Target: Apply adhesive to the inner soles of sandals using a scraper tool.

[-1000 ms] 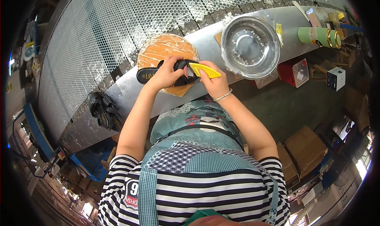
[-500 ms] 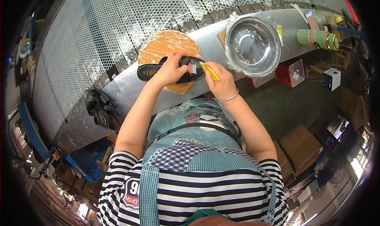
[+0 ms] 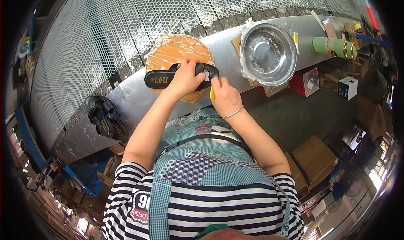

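Note:
A black sandal (image 3: 156, 78) lies on its sole, toe to the right, on a round brown board (image 3: 179, 45) wrapped in clear film. My left hand (image 3: 185, 79) is closed over the sandal's strap, pressing it against the board. Near the toe, on the strap, shows a small whitish patch (image 3: 207, 76). My right hand (image 3: 226, 98) is closed round a slim yellow tool (image 3: 212, 93) beside the toe end; its tip is hidden, so its kind is unclear. Left along the metal ledge rests a pair of black strappy sandals (image 3: 105, 118).
Right of the board stands a clear bowl (image 3: 269, 53) with white residue on its rim. Farther right lie green cylinders (image 3: 332, 46) with gold ends. Perforated metal mesh (image 3: 139, 17) runs behind the ledge. Below are a red-and-clear bin (image 3: 305, 82) and cardboard boxes (image 3: 315, 160).
My right hand has come down and slightly left, and the yellow tool has turned from lying over the toe to pointing beside it. My left hand keeps its hold on the sandal.

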{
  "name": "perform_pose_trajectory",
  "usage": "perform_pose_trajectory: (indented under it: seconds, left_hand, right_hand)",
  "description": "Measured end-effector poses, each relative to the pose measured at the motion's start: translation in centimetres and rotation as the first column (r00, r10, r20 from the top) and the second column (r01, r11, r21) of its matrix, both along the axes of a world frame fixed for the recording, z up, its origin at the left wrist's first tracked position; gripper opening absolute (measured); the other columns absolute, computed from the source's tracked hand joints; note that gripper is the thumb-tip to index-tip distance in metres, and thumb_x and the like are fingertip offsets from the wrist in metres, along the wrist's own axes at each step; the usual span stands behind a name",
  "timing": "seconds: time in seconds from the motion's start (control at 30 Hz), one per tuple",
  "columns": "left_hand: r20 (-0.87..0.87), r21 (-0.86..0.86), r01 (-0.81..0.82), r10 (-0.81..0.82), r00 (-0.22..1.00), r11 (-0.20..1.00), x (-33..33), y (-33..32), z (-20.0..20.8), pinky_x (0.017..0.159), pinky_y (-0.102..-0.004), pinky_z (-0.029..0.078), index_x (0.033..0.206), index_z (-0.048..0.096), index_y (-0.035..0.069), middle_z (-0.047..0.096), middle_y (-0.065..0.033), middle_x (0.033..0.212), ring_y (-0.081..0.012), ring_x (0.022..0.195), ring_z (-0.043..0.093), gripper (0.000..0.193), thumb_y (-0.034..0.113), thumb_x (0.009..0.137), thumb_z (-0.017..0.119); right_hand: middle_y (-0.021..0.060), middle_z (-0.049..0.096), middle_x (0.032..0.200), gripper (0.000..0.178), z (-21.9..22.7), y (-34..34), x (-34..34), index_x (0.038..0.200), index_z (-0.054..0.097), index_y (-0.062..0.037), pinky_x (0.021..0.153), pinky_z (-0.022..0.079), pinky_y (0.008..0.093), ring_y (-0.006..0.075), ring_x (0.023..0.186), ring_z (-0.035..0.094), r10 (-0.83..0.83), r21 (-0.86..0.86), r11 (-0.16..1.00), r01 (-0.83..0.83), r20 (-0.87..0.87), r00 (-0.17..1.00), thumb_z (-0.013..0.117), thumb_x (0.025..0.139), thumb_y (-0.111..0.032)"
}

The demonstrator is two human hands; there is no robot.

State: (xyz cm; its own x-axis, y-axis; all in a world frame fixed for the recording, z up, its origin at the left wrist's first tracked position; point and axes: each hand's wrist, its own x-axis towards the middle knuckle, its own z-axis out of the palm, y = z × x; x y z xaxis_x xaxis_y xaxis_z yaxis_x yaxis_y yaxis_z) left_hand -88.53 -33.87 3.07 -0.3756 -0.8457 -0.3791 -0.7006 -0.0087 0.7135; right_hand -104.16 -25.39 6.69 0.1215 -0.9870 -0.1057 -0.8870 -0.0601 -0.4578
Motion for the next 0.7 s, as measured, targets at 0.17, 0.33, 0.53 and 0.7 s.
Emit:
perform_pose_trajectory:
  seconds: [0.17,0.33,0.53,0.7]
  left_hand:
    - [-0.009,0.011,0.033,-0.033,0.999,0.999,0.1,-0.3,0.1,0.095,-0.0391,0.044,0.124,0.050,-0.002,0.045,-0.0263,0.122,-0.0413,0.107,0.053,0.050,0.023,0.082,0.062]
    - [-0.014,0.017,0.044,-0.043,0.999,0.999,-0.2,-0.4,-0.1,0.095,-0.0390,0.043,0.124,0.050,-0.002,0.044,-0.0264,0.123,-0.0413,0.109,0.052,0.051,0.024,0.082,0.062]
    - [-0.022,0.044,0.050,-0.049,0.999,0.998,-0.2,-0.9,-0.9,0.096,-0.0385,0.043,0.125,0.049,-0.002,0.044,-0.0262,0.124,-0.0406,0.110,0.052,0.051,0.025,0.083,0.061]
    - [-0.071,0.099,0.085,-0.078,0.994,0.991,0.1,-1.7,-0.8,0.097,-0.0370,0.041,0.126,0.049,-0.001,0.045,-0.0248,0.123,-0.0385,0.112,0.051,0.052,0.026,0.083,0.061]
  right_hand:
    - [0.0185,0.061,0.084,0.017,0.2,-1.6,-1.9,0.098,0.052,-0.0060,0.071,0.049,0.0455,0.0394,0.080,0.060,-0.246,0.044,0.966,0.255,0.459,0.854,0.056,0.082,-0.008]
    - [0.0183,0.062,0.086,0.017,-1.1,-2.7,-2.5,0.096,0.052,-0.0055,0.070,0.049,0.0447,0.0391,0.080,0.060,-0.238,-0.037,0.961,0.273,0.389,0.890,0.058,0.081,-0.008]
    - [0.0207,0.063,0.083,0.016,-0.6,-3.4,-2.8,0.097,0.054,-0.0060,0.070,0.050,0.0456,0.0405,0.079,0.061,-0.294,0.263,0.943,0.204,0.371,0.881,0.058,0.083,-0.013]
    - [0.0204,0.064,0.085,0.017,-1.5,-5.7,-3.8,0.098,0.058,-0.0071,0.071,0.050,0.0450,0.0408,0.080,0.061,-0.240,0.187,0.967,0.171,0.461,0.854,0.058,0.084,-0.015]
